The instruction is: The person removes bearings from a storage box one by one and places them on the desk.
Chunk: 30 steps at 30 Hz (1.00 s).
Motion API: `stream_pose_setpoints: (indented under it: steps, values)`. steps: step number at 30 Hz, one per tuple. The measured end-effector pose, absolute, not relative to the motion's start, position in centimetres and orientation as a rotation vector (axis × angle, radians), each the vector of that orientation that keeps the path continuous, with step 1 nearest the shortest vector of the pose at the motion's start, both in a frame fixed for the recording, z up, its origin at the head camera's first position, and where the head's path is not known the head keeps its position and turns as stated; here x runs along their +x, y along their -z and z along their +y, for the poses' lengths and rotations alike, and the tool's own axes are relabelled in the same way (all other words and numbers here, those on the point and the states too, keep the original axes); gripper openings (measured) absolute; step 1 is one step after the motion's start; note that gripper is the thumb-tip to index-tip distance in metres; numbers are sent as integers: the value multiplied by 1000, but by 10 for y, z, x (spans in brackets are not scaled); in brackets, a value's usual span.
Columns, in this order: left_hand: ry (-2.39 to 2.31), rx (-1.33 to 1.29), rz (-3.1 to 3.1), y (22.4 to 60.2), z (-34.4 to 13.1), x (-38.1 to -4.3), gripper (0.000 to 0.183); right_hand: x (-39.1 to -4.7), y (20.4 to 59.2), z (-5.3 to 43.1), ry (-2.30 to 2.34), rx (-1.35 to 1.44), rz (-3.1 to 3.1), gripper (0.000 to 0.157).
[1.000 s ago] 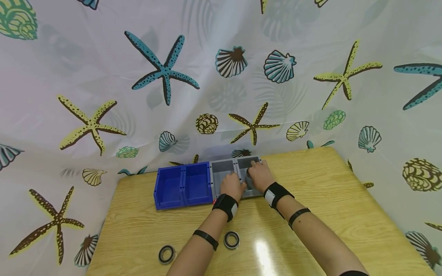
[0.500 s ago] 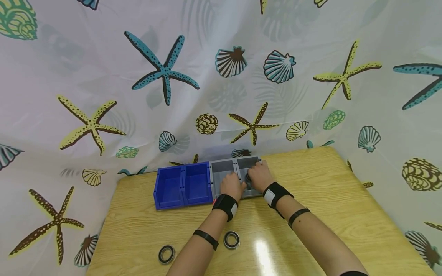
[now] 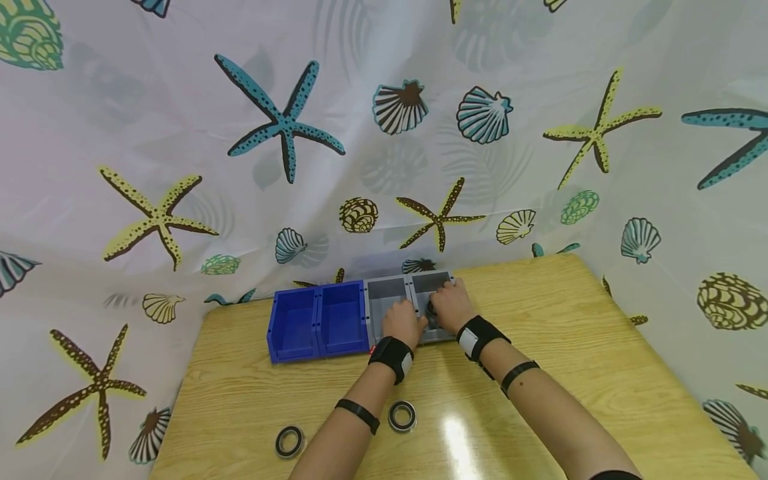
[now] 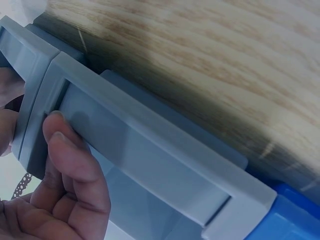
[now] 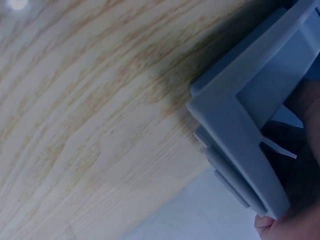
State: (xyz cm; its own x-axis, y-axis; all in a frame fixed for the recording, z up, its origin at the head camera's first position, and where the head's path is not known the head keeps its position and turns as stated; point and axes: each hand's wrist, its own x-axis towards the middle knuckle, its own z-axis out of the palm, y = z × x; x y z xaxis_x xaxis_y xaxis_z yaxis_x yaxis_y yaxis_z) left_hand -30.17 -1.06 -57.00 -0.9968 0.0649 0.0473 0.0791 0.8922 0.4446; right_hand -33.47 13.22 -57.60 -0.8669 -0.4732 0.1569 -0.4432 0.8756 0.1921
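My left hand (image 3: pixel 405 325) rests over the left grey bin (image 3: pixel 387 288), its fingers loosely curled. In the left wrist view its fingertips (image 4: pixel 62 142) are right at the wall beside the neighbouring grey bin, with nothing seen in them. My right hand (image 3: pixel 454 308) reaches into the right grey bin (image 3: pixel 425 283) and pinches a dark ring, apparently a bearing (image 3: pixel 431 309), mostly hidden under the fingers. In the right wrist view a fingertip (image 5: pixel 264 223) shows past the bin's side wall. Two black-sealed bearings, one on the left (image 3: pixel 290 442) and one nearer the middle (image 3: pixel 402 416), lie flat on the table.
Two blue bins (image 3: pixel 294 325) adjoin the grey ones on the left, forming one row along the back of the wooden table (image 3: pixel 540 320). Behind them hangs a white curtain (image 3: pixel 372 167) printed with shells and starfish.
My right hand and the dark ring under it have shifted slightly down inside the right grey bin. The left hand and the two bearings on the table have stayed put.
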Motion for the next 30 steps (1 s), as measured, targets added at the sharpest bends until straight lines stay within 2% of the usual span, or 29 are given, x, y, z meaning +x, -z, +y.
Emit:
stream_pose_setpoints:
  steps: [5, 20, 30]
  values:
    - [713, -118, -3024, 570, -11, -301, 35, -339, 581, 133, 192, 700, -2889, 20]
    - [747, -108, -3020, 571, -11, -302, 28, -341, 581, 135, 31, 702, -2908, 41]
    - [707, -117, -3007, 571, -11, -302, 29, -330, 557, 146, -577, 602, -2917, 47]
